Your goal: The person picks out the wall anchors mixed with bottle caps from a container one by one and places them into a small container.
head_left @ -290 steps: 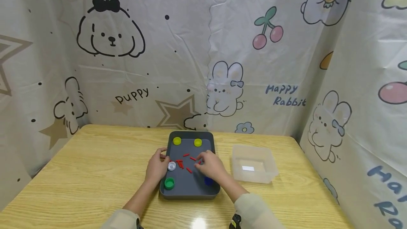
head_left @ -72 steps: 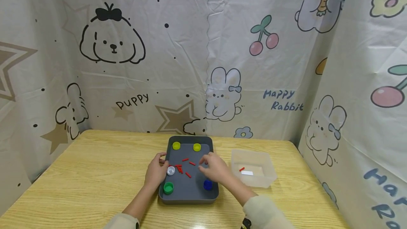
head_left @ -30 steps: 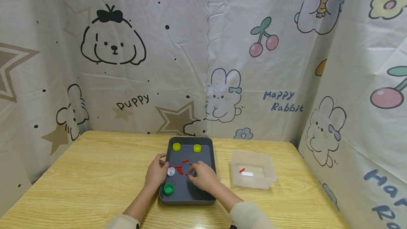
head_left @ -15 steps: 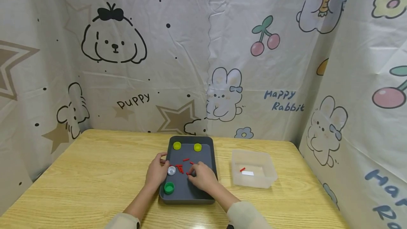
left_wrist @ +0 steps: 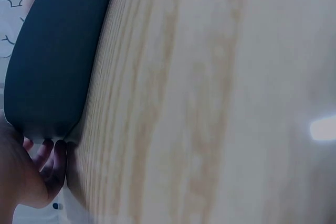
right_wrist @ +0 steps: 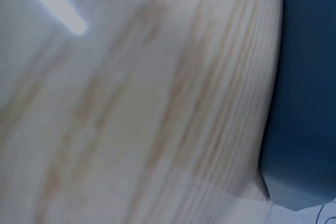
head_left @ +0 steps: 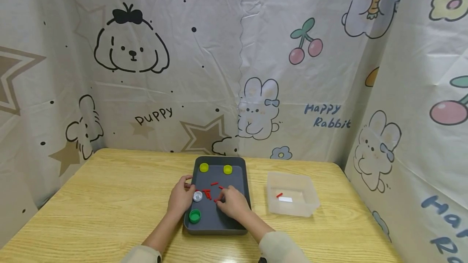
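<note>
A dark grey tray point(head_left: 215, 223) stands on the table, with several small red sticks point(head_left: 207, 194) scattered over its middle. My left hand point(head_left: 180, 196) grips the tray's left side; in the left wrist view its fingers point(left_wrist: 55, 169) curl against the outer wall. Over the tray's right half, my right hand point(head_left: 235, 203) pinches one end of a red stick point(head_left: 215, 200) between thumb and forefinger. Two yellow caps point(head_left: 204, 167) lie at the far end. A white cap point(head_left: 197, 196) sits by the left wall, and a green cap point(head_left: 195, 216) at the near left corner.
A translucent plastic box point(head_left: 292, 208) stands on the table right of the tray, with one red stick point(head_left: 279, 195) and a white label point(head_left: 285, 199) in it. A printed curtain point(head_left: 204, 72) hangs behind the wooden table point(head_left: 120, 190).
One red stick has come into the plastic box. My right hand came back from the tray's right side to its middle, hiding the blue cap. The left hand has stayed on the tray.
</note>
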`<state>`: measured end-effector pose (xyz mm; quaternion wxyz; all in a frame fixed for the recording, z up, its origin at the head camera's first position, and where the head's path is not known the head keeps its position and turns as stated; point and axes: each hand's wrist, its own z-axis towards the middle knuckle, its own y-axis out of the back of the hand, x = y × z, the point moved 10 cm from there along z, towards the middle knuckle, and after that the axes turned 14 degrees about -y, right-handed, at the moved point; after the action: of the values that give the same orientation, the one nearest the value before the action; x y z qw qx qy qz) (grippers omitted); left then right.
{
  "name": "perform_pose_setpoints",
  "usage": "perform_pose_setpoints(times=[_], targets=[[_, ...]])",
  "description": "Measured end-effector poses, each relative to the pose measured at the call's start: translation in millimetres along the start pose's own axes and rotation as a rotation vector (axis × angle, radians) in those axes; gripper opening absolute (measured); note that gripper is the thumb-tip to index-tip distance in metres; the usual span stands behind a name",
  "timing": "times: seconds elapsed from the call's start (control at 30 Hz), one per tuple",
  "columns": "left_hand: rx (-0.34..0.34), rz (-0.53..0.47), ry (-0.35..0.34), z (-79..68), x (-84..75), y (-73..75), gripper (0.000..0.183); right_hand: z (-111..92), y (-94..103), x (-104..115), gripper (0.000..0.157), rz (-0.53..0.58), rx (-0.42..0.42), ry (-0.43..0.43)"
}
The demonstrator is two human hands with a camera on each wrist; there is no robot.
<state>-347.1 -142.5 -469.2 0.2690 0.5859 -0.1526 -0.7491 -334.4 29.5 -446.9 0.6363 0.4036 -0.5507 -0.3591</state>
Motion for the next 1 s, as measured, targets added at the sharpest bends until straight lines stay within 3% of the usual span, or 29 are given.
perform_pose_setpoints(times=[1.0], targets=[[0.014, -0.003, 0.019, -1.0, -1.6, 0.3, 0.040, 0, 22.0, 5, 0.007, 0.015, 0.019, 0.023]])
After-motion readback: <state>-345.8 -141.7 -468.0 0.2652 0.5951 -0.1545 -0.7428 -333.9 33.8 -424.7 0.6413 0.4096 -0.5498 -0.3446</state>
